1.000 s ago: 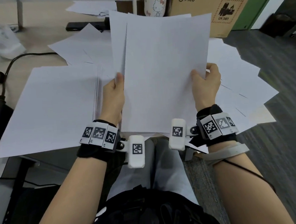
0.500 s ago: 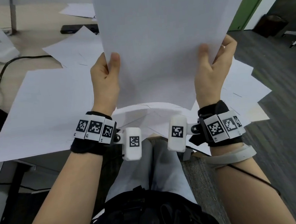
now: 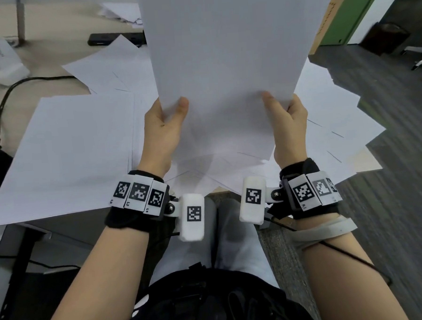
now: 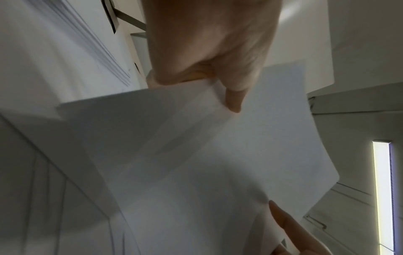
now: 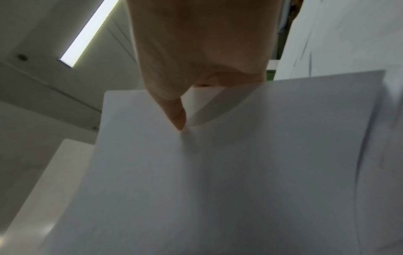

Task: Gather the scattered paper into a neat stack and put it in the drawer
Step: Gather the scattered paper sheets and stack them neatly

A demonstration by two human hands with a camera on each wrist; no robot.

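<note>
Paper sheets stand upright at upper centre, long axis vertical, lower corners pinched by left hand and right hand. Wrist views alone show ceiling light.

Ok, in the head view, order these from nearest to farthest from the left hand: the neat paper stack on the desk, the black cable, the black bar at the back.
From the left hand:
1. Neat paper stack, right beside it on the left.
2. Black bar, at the back of the desk, up-left.
3. Black cable, far left by the desk edge; its order with the bar is close.
</note>
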